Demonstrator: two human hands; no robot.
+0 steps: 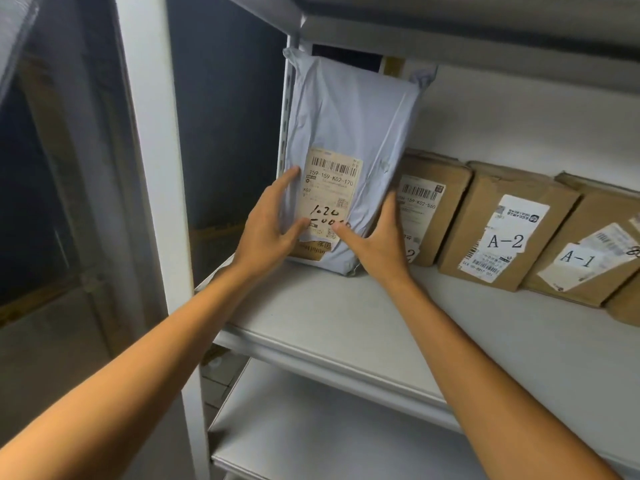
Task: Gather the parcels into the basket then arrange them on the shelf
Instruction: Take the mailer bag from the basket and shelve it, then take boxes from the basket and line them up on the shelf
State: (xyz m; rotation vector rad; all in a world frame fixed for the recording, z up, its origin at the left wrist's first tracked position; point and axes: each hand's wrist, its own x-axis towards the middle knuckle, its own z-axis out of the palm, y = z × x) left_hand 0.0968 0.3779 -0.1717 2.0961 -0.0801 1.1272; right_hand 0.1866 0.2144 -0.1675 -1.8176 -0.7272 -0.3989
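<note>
1. The left hand (pixel 270 223) is spread, with straight fingers pressed to the left edge of the grey parcel (pixel 349 116) and the thumb on its label (pixel 332 195).
2. The right hand (pixel 379 237) has its thumb on the front face. Its fingers go round the right edge, seemingly pinching it, though they are partly hidden.
3. The grey parcel stands on end between the two hands at the far left of the shelf (pixel 346 317). Its long axis is upright and it leans a little to the right. Both hands are equally close to it.
4. Its left side is just beside the shelf post (pixel 285 116), and its top is near the board above (pixel 450 36).
5. On its right it touches or overlaps the first brown parcel (pixel 429 209). Beyond that, the A-2 parcel (pixel 502 230) and the A-1 parcel (pixel 588 258) lean in a row.
6. There is little room to shift it sideways, so I judge it should be settled straight back.
</note>
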